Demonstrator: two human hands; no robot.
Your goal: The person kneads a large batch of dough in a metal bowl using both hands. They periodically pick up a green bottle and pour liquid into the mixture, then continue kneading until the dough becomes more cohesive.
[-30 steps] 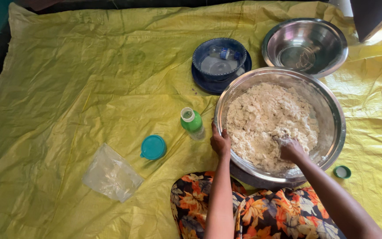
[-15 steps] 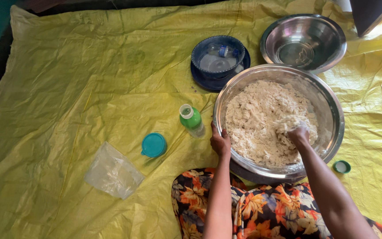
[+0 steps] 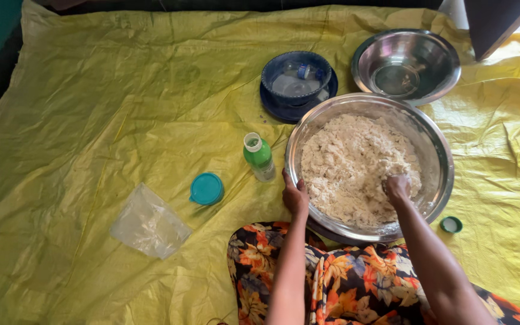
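**Head view: one hand in the dough mix, the other steadying the bowl**

The head camera shows the right hand [image 3: 397, 188] sunk knuckles-up into crumbly, pale dough mix [image 3: 356, 168], its fingers curled closed and buried in the mass, so how much they grasp cannot be told. The left hand [image 3: 294, 195] presses against the outer left rim of the large steel bowl [image 3: 446, 174], fingers wrapped on the edge, holding it. The mix fills most of this bowl, which sits right of centre in the frame, just above the person's lap in a floral-print fabric [image 3: 344, 283] of orange, black and white.

Just left of the bowl lies a small green bottle [image 3: 259, 157], open and without its cap, close to the left hand. Further left, a round teal lid [image 3: 206, 188] rests flat, and below it to the left a crumpled clear plastic bag [image 3: 149, 221]. Above the mixing bowl, a dark blue bowl [image 3: 296, 78] stands on a matching plate, with an empty steel bowl [image 3: 405, 65] beside it at the upper right. A small green cap [image 3: 451, 224] lies just right of the mixing bowl's lower edge. All of it rests on a wrinkled yellow plastic sheet [image 3: 103, 102].
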